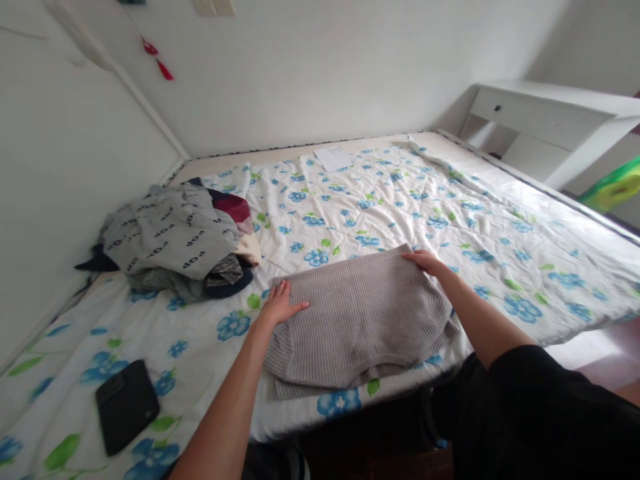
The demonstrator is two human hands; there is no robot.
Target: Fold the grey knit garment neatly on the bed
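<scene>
The ribbed garment (360, 313), lower centre, looks partly folded; the clothes heap (173, 233), centre left, lies unfolded. The left hand (279, 305) rests, fingers spread, on the garment; whether the right hand (427, 261) pinches its corner, I cannot tell.

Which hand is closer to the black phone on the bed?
The left. The left hand is on the gray ribbed garment's far left corner, beyond and right of the phone; the right hand is at its far right corner, farther away.
</scene>
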